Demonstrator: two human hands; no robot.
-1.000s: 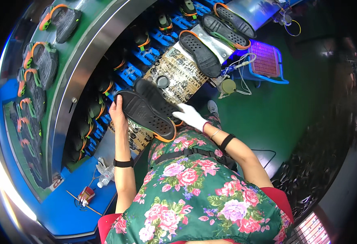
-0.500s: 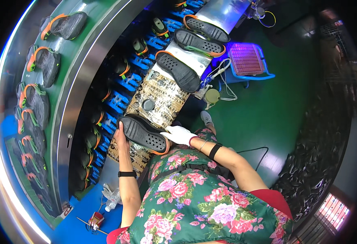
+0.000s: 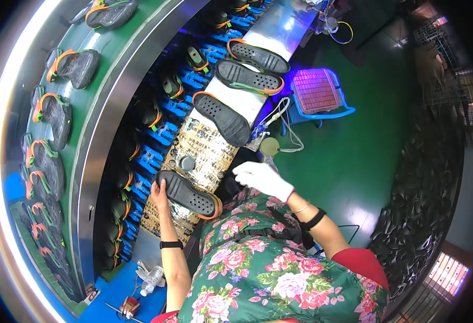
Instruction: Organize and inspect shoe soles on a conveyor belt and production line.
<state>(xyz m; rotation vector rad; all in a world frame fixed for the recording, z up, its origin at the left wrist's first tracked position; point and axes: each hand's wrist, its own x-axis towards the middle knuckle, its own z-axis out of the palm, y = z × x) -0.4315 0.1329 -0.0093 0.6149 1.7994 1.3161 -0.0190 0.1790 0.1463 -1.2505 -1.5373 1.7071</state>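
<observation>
A black shoe sole [image 3: 185,192] with a barred section, round holes and an orange edge lies slantwise over a board covered in printed tape [image 3: 204,145]. My bare left hand [image 3: 161,195] grips its left end, with the thumb on top. To the right, above my apron, my right hand [image 3: 263,177] in a white glove is apart from the sole. Its fingers reach out to the left, and nothing shows in them. A small round dark pot [image 3: 187,163] stands on the taped board just beyond the sole.
Further black soles [image 3: 223,118] lie along the bench beyond. At left, a conveyor [image 3: 94,59] carries sandals with orange and green straps. Blue clamps [image 3: 164,134] line the bench's left side. A blue-framed stool [image 3: 317,94] and a plastic bottle [image 3: 153,280] are nearby.
My right hand has come away from the sole and moved right and up. The sole now lies lower and flatter, still held by my left hand. The whole view has shifted slightly.
</observation>
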